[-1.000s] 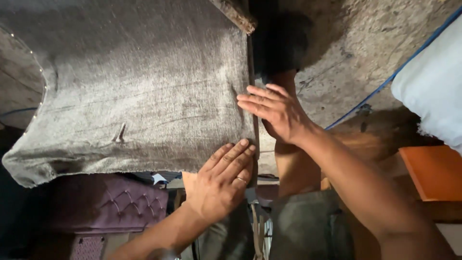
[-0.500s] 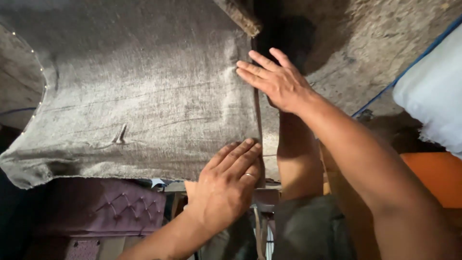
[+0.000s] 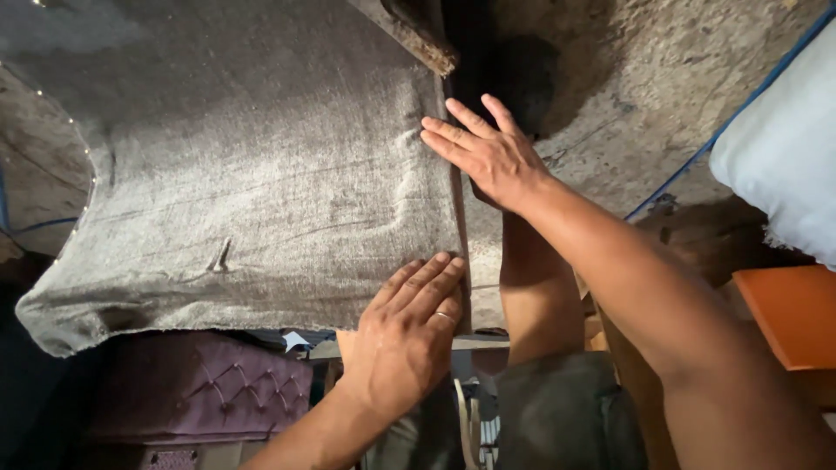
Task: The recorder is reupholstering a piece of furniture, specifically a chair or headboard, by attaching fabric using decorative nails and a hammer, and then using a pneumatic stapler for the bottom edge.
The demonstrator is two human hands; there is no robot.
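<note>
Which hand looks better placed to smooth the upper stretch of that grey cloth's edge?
Probably the right hand: its fingers already lie on the grey cloth by its upper right edge. The left hand lies flat at the lower corner.

One head-worn camera is looking steeply down — sitting close over the grey cloth (image 3: 252,209), taking in both hands and the person's knees.

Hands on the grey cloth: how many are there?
2. The left hand presses its lower right corner; the right hand lies flat higher up on the grey cloth, at its right edge.
</note>
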